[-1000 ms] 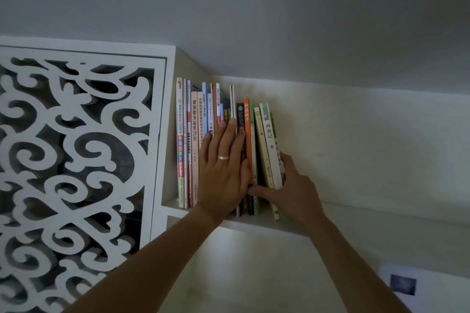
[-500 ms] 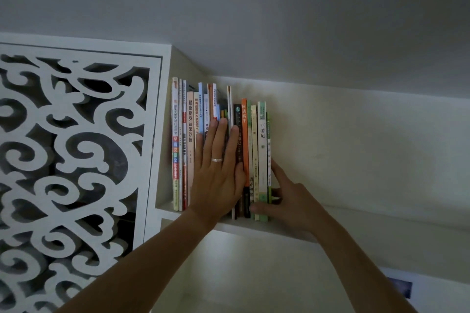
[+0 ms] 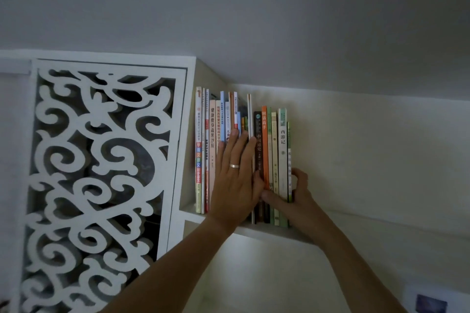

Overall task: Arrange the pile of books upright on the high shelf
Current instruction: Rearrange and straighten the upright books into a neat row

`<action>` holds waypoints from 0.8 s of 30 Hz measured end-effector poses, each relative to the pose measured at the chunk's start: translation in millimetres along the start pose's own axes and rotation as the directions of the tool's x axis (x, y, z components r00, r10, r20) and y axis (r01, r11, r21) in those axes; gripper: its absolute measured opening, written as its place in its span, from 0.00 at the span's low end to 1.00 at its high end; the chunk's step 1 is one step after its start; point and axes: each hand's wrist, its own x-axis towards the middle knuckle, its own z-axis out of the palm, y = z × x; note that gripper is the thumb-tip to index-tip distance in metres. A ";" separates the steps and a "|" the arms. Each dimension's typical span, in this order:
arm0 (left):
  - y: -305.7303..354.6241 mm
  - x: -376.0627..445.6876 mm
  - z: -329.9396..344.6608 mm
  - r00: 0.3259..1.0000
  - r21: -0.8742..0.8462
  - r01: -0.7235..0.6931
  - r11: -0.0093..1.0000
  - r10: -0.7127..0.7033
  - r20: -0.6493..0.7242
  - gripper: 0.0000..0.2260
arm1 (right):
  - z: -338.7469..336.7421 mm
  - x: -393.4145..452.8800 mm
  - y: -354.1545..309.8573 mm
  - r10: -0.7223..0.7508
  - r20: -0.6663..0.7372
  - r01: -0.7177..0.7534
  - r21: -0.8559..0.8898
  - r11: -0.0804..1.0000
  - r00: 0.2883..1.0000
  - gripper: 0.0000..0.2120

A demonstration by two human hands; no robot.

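Note:
A row of several thin books [image 3: 265, 145] stands upright at the left end of the high white shelf [image 3: 368, 226], tight against its left wall. My left hand [image 3: 236, 180], wearing a ring, lies flat with spread fingers on the spines in the middle of the row. My right hand [image 3: 297, 198] grips the rightmost books: the thumb crosses the spines low down and the fingers curl around the outer green-edged book [image 3: 289, 160]. The orange spine [image 3: 265, 145] and the white spine [image 3: 282, 145] stand straight.
A white carved scrollwork panel [image 3: 101, 173] fills the left side next to the shelf. The ceiling [image 3: 254, 20] is close above the books. The shelf runs bare to the right of the row. A small dark picture [image 3: 431, 303] sits at lower right.
The rightmost books leaned to the right a second ago; they now stand vertical against the row. My right hand shifted from behind them to gripping their lower part. My left hand stayed on the spines.

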 end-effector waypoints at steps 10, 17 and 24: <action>19.1 -4.8 -6.8 0.972 -0.085 0.224 0.971 -0.229 -0.052 0.11 | 14.5 8.1 13.8 -0.067 -0.143 0.066 -0.009 0.998 0.987 0.49; 30.2 -2.8 -18.6 0.958 -0.171 0.282 0.944 -0.287 -0.004 0.15 | 16.9 6.3 6.0 -0.119 -0.199 0.120 -0.005 0.993 0.973 0.52; 45.9 11.5 -22.1 0.919 -0.100 0.393 0.914 -0.395 -0.004 0.14 | 16.0 5.5 6.3 -0.149 -0.229 0.147 -0.022 0.989 0.962 0.50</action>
